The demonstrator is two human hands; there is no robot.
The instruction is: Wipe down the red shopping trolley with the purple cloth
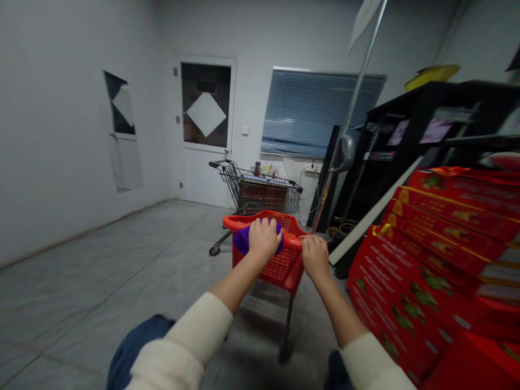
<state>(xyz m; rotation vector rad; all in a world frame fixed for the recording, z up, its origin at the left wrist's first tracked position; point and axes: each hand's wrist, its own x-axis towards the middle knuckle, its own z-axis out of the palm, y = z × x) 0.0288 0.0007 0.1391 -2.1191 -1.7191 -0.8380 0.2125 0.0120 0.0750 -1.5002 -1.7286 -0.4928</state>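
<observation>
A red plastic shopping cart (280, 265) with a mesh basket stands straight ahead of me on a dark stem and wheels. My left hand (265, 239) is closed over a soft-looking purple object (242, 240) at the basket's top edge, and the purple shows on both sides of the hand. My right hand (314, 258) grips the basket's near rim (303, 241) to the right. Cream sleeves cover both forearms. The basket's inside is mostly hidden behind my hands.
Stacked red printed cartons (422, 260) fill the right side, beside a black shelf unit (422, 141). A metal pole (357, 92) rises behind the cart. A wire shopping cart (255, 189) stands further back on the grey floor, near a white door and blinds.
</observation>
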